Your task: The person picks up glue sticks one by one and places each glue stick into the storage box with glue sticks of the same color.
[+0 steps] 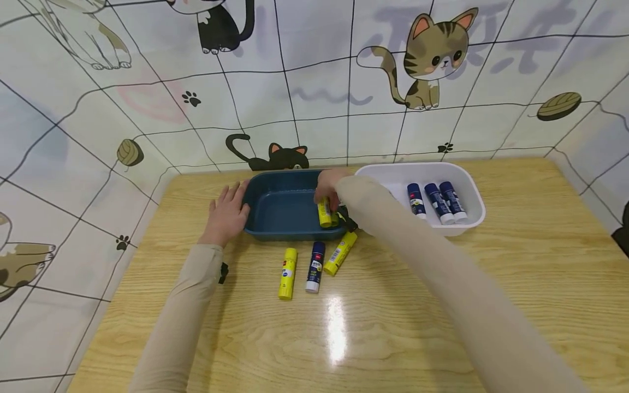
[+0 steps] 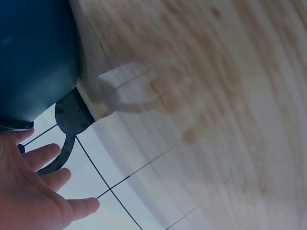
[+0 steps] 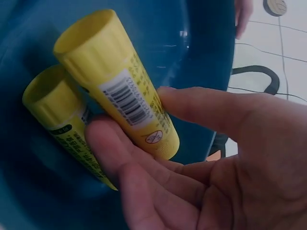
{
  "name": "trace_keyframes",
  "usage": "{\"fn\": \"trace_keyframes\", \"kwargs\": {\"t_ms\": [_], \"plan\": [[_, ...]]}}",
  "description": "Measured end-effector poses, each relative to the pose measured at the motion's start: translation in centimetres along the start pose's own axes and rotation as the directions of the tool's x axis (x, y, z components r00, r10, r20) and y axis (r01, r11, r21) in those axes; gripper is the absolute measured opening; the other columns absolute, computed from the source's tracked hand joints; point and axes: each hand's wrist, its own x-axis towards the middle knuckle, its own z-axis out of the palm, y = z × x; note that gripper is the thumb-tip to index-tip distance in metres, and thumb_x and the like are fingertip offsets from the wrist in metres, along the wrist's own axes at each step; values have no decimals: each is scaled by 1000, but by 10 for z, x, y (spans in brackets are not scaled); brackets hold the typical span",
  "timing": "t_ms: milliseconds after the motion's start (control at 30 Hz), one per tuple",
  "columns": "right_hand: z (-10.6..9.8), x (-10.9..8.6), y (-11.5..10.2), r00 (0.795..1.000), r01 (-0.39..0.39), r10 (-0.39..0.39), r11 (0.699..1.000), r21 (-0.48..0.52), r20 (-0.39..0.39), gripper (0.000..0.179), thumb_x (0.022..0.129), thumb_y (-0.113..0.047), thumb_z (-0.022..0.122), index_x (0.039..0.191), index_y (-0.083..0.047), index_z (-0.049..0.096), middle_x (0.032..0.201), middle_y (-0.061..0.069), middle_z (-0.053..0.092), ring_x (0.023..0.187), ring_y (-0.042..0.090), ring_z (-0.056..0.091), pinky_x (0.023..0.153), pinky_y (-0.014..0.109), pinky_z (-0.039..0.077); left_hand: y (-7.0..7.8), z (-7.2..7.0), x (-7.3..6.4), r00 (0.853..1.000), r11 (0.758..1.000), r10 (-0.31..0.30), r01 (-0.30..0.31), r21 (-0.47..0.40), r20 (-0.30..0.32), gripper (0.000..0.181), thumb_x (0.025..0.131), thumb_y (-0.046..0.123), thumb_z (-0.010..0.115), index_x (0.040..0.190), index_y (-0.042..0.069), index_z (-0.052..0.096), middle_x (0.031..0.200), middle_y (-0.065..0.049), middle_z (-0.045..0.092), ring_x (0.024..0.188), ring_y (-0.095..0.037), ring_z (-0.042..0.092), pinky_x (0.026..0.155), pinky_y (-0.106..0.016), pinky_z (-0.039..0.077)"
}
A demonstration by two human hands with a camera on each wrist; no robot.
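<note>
Inside the right end of the blue bin, my right hand pinches a yellow glue stick between thumb and fingers. Beside it, a second yellow glue stick lies in the bin. My left hand rests with straight fingers against the bin's left end; in the left wrist view its fingers are spread. In front of the bin lie a yellow glue stick, a navy glue stick and another yellow glue stick lying at a slant.
To the right of the blue bin stands a white bin, with navy glue sticks in it; the right forearm covers its left part. Behind the wooden table hangs a cat-patterned cloth.
</note>
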Motion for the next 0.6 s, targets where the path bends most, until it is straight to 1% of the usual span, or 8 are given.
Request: {"fn": "trace_keyframes", "kwargs": {"t_ms": [67, 133, 300, 400, 500, 600], "plan": [[1, 2, -2, 1000, -11, 12, 1000, -16, 18, 29, 95, -26, 61, 104, 1, 67, 73, 8, 70, 48, 9, 59, 65, 24, 51, 0, 1, 0, 1000, 1000, 12, -12, -4, -10, 59, 101, 21, 33, 156, 17, 13, 159, -17, 13, 144, -39, 5, 107, -68, 6], [2, 3, -3, 999, -27, 27, 1000, -13, 23, 31, 95, -25, 61, 108, 2, 66, 74, 9, 70, 49, 9, 60, 65, 24, 51, 0, 1, 1, 1000, 1000, 18, -18, -5, -15, 58, 101, 21, 33, 156, 16, 14, 159, -18, 12, 144, -40, 4, 107, -68, 6], [4, 3, -4, 998, -58, 58, 998, -32, -3, 30, 93, -25, 63, 106, 1, 66, 70, 6, 68, 45, 8, 57, 53, 20, 47, 0, 3, 3, 999, 1000, 26, -26, 11, -23, 58, 102, 20, 34, 156, 14, 14, 159, -18, 9, 144, -41, 3, 109, -66, 6], [7, 2, -4, 998, -68, 67, 996, -54, -14, 27, 92, -24, 63, 105, -2, 67, 75, 5, 69, 42, 7, 54, 49, 19, 45, -2, 4, 4, 999, 999, 39, -38, 20, -38, 57, 101, 20, 35, 155, 13, 16, 159, -18, 11, 143, -42, 5, 110, -64, 7], [8, 0, -4, 998, -61, 59, 995, -75, -26, 26, 91, -25, 63, 106, -4, 68, 82, 6, 70, 43, 7, 54, 51, 20, 48, -3, 4, 3, 997, 998, 56, -55, 31, -58, 57, 100, 19, 36, 154, 11, 19, 158, -18, 12, 143, -43, 6, 110, -62, 8], [9, -3, -4, 999, -42, 41, 995, -88, -21, 30, 92, -27, 62, 112, -5, 67, 88, 9, 72, 48, 9, 59, 60, 24, 51, -4, 4, 2, 993, 996, 80, -76, 48, -85, 57, 99, 19, 37, 153, 9, 22, 157, -18, 16, 142, -44, 8, 111, -61, 9]]}}
